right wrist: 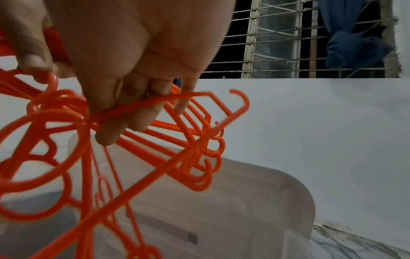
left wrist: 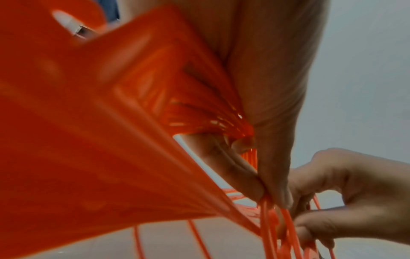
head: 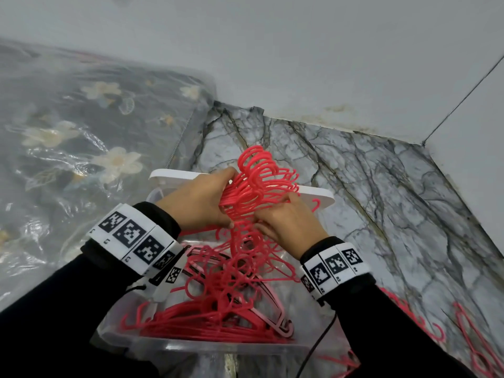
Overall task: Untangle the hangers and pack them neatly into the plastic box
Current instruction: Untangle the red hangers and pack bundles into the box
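A tangled bunch of red plastic hangers is held up over the clear plastic box, its hooks pointing away from me. My left hand grips the bunch from the left; the left wrist view shows fingers pinching several strands of the hangers. My right hand grips the bunch from the right, fingers curled round thin hanger bars. More red hangers lie stacked and partly tangled inside the box, some trailing up to the held bunch.
The box's white lid stands behind the box on the marble floor. A plastic-wrapped floral bundle lies at left. Loose red hangers lie on the floor at lower right. A black cable runs beside the box.
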The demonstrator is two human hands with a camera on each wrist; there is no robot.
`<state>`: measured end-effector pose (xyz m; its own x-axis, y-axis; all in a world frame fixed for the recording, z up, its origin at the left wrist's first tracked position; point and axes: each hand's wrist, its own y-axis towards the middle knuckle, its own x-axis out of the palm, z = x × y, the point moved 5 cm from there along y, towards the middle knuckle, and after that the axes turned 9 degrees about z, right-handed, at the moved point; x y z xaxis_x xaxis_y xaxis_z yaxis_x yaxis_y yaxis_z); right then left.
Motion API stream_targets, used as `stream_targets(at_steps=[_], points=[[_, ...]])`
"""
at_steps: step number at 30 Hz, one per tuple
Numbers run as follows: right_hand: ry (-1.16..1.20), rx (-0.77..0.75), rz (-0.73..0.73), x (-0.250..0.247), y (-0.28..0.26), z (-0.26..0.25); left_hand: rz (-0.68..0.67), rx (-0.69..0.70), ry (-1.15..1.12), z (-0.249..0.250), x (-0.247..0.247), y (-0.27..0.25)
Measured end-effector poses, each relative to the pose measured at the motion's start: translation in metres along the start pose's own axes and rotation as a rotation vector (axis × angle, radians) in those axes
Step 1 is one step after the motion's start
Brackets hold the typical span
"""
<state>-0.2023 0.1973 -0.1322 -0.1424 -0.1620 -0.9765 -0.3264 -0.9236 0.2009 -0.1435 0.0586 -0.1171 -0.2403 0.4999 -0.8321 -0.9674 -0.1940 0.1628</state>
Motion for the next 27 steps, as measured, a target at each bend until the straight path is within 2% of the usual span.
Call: stream_targets(at_steps=[5,10,14,17,22,27], points=[[0.115,0.054,-0.069,0.003,-0.006,0.007,0.006,0.011,0.016,0.001,0.003,0.001],[0.149,0.096,-0.123,0.001,-0.012,0.017,0.063,-0.051,-0.026,-0.003,-0.007,0.004],[0.173,0.207,-0.161,-0.003,-0.022,0.039,0.125,-0.065,0.06,-0.007,-0.017,0.004],[0.189,0.295,-0.18,-0.006,-0.028,0.049,0.178,-0.095,0.021,-0.007,-0.023,0.004],[0.073,0.234,-0.249,0.007,-0.025,0.034,0.271,-0.15,-0.141,-0.003,-0.035,0.003],[0.013,0.203,-0.41,0.04,-0.028,0.012,0.311,-0.165,-0.08,0.0,-0.038,0.001]])
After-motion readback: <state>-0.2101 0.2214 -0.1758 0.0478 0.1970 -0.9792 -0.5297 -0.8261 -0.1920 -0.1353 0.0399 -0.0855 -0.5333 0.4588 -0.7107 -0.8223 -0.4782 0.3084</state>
